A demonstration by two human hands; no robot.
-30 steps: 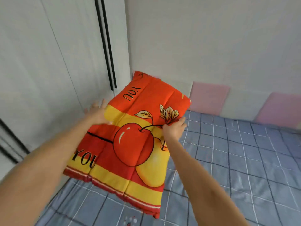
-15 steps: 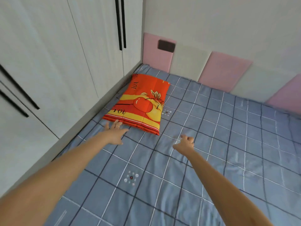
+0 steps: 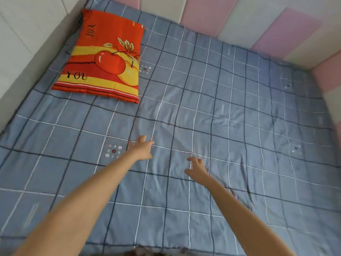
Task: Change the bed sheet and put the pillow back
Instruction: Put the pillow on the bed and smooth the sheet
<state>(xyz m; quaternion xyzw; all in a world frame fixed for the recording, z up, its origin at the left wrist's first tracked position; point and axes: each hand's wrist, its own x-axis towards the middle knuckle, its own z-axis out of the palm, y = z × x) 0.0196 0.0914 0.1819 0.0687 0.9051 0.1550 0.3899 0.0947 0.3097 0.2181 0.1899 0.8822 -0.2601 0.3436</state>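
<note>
An orange and yellow pillow point(image 3: 107, 58) with an apple print lies flat in the bed's far left corner. The blue checked bed sheet point(image 3: 230, 126) covers the whole mattress, with light creases near the middle. My left hand point(image 3: 141, 149) is stretched out over the sheet's middle, fingers relaxed, holding nothing, well short of the pillow. To its right my right hand point(image 3: 196, 168) hovers over the sheet with loosely bent fingers and nothing in it. I cannot tell whether either hand touches the sheet.
White wardrobe panels point(image 3: 22, 34) run along the bed's left side. Pink and white padded wall panels point(image 3: 258, 24) line the far side and the right side point(image 3: 330, 80). The sheet's near edge is at the bottom of the view.
Both hands let go of the pillow, which now lies in the corner. My arms have drawn back toward the bed's middle and my view has tilted down.
</note>
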